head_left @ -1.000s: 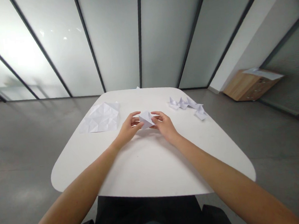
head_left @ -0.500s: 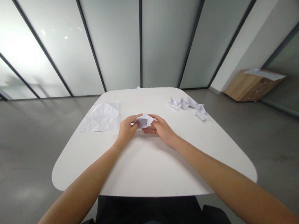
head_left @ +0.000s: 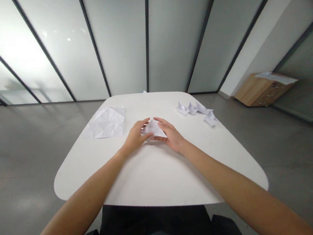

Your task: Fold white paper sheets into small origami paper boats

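Observation:
Between my hands is a folded sheet of white paper, a triangle with its point away from me. My left hand grips its left side, thumb on the near face and fingers behind. On the right side, my right hand holds it with fingers curled around the edge, some of them beneath the paper. The paper is just above the white table. The fingers partly cover its two sides.
Creased white paper sheets lie at the table's left. Several folded paper boats stand at the right, one nearer me. Beyond the table are frosted glass panels and a wooden cabinet on the floor.
The paper has gone from an opened, hollow pocket to a flatter triangle with its point away from me. My fingers have shifted along its sides; both hands stay in place.

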`<control>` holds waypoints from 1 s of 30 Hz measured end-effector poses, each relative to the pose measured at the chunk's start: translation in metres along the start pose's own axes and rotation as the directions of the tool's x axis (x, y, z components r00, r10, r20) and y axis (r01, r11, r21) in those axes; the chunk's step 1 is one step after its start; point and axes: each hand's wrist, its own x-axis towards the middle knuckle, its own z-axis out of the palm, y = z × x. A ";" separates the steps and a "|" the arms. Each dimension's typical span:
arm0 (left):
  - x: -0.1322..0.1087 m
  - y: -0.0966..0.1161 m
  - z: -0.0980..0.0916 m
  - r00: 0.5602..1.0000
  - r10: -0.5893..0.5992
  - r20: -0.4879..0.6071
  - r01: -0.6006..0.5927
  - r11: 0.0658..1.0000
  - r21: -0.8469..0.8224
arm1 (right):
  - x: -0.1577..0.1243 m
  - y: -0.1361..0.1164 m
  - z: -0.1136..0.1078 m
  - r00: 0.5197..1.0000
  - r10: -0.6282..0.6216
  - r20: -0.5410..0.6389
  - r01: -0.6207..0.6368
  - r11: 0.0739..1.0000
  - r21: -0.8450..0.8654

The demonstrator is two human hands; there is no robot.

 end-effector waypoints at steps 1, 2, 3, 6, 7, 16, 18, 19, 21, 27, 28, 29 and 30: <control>0.000 0.000 -0.001 1.000 0.009 -0.006 -0.009 1.000 0.015 | -0.001 0.000 0.001 1.000 0.002 0.003 -0.002 1.000 0.002; 0.000 0.000 -0.001 1.000 0.021 -0.009 -0.021 0.999 0.029 | -0.001 0.000 0.002 1.000 0.003 0.006 -0.003 1.000 0.010; 0.000 0.001 -0.002 0.999 0.037 -0.012 -0.036 0.999 0.039 | -0.001 0.000 0.002 1.000 0.006 0.006 -0.006 1.000 0.019; 0.001 0.007 -0.005 0.995 0.103 -0.021 -0.102 0.994 0.039 | 0.001 -0.001 0.001 1.000 0.018 -0.019 -0.017 0.999 0.033; 0.002 0.010 -0.007 0.992 0.121 -0.023 -0.120 0.992 0.030 | 0.002 -0.002 0.000 0.999 0.019 -0.038 -0.017 0.999 0.032; 0.000 0.025 -0.014 0.998 -0.047 -0.029 0.041 0.984 -0.172 | 0.007 -0.002 -0.008 0.992 -0.039 -0.117 0.037 0.999 -0.022; -0.001 0.021 -0.013 0.996 -0.089 -0.005 0.087 0.986 -0.140 | 0.007 0.000 -0.009 0.993 -0.087 -0.078 0.082 0.995 -0.060; -0.001 0.019 -0.012 0.996 -0.090 -0.008 0.089 0.990 -0.107 | 0.007 0.001 -0.008 0.992 -0.113 -0.057 0.108 0.990 -0.087; 0.000 0.013 -0.010 0.998 -0.048 -0.029 0.047 0.998 -0.033 | 0.006 0.003 -0.007 0.987 -0.161 -0.005 0.159 0.977 -0.143; 0.002 0.004 -0.011 0.992 0.115 -0.048 -0.109 0.987 0.117 | 0.005 0.005 -0.008 0.974 -0.225 0.039 0.228 0.955 -0.188; 0.002 0.004 -0.011 0.990 0.136 -0.041 -0.130 0.982 0.140 | 0.006 0.006 -0.008 0.972 -0.232 0.032 0.234 0.954 -0.188; 0.001 0.005 -0.012 0.988 0.154 -0.029 -0.148 0.976 0.158 | 0.006 0.006 -0.009 0.972 -0.235 0.025 0.236 0.954 -0.184; 0.001 0.007 -0.012 0.985 0.170 -0.017 -0.165 0.971 0.171 | 0.007 0.006 -0.010 0.972 -0.234 0.018 0.234 0.956 -0.176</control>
